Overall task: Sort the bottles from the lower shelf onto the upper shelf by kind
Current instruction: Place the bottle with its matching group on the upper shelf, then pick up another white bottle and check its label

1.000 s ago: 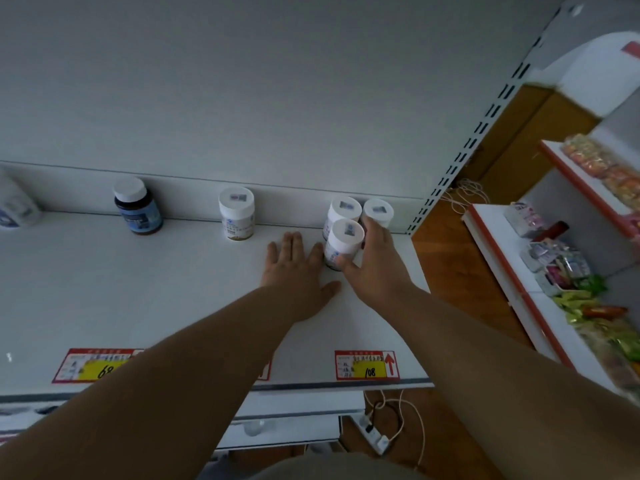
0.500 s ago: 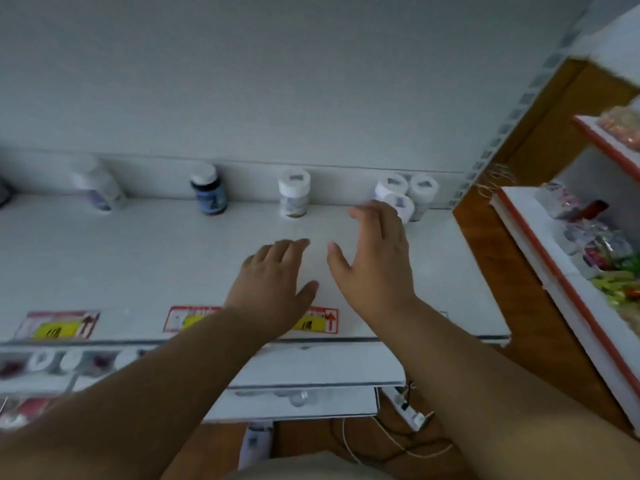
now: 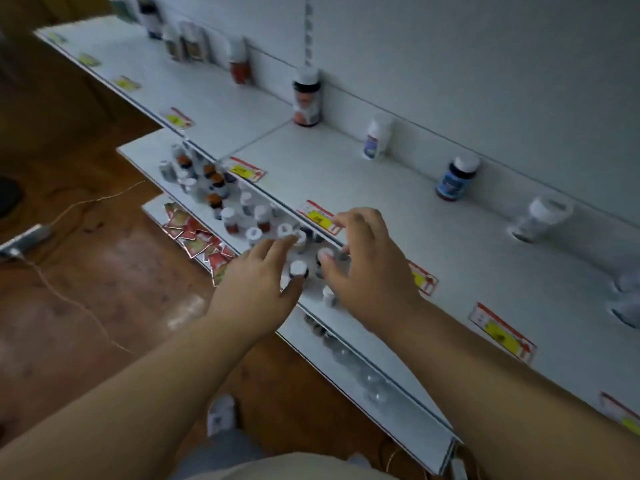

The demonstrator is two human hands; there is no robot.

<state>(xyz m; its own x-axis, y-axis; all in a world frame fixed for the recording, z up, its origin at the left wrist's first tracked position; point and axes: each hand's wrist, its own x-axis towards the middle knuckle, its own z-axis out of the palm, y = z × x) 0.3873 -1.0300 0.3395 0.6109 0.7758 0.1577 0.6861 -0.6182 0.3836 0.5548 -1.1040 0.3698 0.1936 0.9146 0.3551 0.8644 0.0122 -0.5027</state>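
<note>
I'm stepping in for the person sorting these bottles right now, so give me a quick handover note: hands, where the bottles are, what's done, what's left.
Left hand: open, fingers spread over the white-capped bottles on the lower shelf, holding nothing.
Right hand: fingers loosely curved above the same cluster, nothing gripped yet.
Done: the upper shelf has bottles standing apart along its back wall, among them a blue-labelled dark bottle, a white bottle and a red-labelled bottle.
Left: many mixed bottles still crowd the lower shelf; pick one, match its kind above, place it there.
</note>
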